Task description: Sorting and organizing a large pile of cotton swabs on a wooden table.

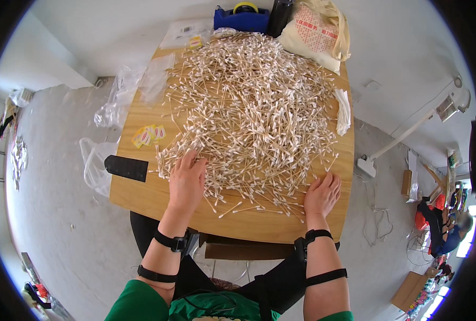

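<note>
Cotton swabs [259,101]: a broad loose heap over the middle of the table [248,230], from the far edge almost to the near edge, ahead of and between the hands.
Left hand [187,176]: at the heap's near-left fringe, fingertips among the swabs; whether it grips any, I cannot tell.
Right hand [322,195]: near the right edge, at the heap's near-right fringe, fingers bent; cannot tell if anything is held.
Hands together or apart: well apart.
Black strip [126,168]: across the left edge.
Yellow packets [148,135]: toward the left edge, beyond the strip.
</note>
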A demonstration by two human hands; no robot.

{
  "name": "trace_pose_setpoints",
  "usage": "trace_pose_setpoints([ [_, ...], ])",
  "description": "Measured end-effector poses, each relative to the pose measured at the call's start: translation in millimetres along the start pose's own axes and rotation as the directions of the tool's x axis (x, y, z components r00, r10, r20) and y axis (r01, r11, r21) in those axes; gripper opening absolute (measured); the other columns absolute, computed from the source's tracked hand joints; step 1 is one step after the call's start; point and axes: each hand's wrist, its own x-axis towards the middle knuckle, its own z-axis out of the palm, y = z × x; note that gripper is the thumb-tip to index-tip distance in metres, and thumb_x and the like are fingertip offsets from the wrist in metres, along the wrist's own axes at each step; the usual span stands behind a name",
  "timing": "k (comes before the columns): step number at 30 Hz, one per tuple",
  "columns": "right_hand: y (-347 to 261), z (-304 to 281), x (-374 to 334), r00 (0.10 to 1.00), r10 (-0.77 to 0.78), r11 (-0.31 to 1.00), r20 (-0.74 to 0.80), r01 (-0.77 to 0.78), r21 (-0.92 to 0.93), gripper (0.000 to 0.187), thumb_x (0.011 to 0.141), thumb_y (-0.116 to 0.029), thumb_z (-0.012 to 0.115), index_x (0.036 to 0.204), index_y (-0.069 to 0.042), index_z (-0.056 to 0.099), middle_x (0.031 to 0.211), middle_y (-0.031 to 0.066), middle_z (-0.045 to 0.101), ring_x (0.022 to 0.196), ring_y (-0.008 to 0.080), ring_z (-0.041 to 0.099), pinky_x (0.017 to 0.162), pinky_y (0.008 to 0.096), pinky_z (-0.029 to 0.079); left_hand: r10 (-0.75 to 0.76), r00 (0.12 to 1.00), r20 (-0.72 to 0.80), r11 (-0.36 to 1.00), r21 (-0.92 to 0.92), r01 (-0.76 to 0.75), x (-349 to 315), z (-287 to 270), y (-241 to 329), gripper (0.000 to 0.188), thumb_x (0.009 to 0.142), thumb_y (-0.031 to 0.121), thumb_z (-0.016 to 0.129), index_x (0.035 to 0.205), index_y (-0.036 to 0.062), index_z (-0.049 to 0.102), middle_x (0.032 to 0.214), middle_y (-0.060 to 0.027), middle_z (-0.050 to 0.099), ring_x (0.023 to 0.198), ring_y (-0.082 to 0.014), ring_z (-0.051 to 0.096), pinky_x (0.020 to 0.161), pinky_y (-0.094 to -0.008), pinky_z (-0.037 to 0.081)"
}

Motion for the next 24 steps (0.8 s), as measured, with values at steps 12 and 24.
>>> trace_pose_setpoints([
  [12,-1.7,-2.6,-0.1,1.0,0.014,1.0,0.012,-0.014,0.002,0.042,0.093,-0.021,0.053,0.13,-0.003,0.046,0.135,0.0183,0.045,0.133,0.0345,0.037,0.109,0.0461,0.031,-0.156,0.978,0.138,0.988,0.017,0.156,8.2,-8.8,-30.2,0.027,0.078,0.003,0.065,0.105,0.0069,0.067,0.114,-0.0125,0.06,0.101,-0.0317,0.058,0.086,-0.0388,0.048],
  [24,-0.7,-0.1,0.0,1.0,0.008,1.0,0.011,-0.008,-0.002,0.04,0.093,-0.022,0.052,0.129,-0.004,0.047,0.135,0.0172,0.045,0.133,0.0337,0.037,0.108,0.0462,0.031,-0.079,0.959,0.273,0.996,-0.015,0.086,5.3,-8.9,-15.3,0.077,0.069,0.034,0.083,0.136,0.0125,0.052,0.149,-0.017,0.036,0.139,-0.0391,0.029,0.114,-0.0501,0.025],
])
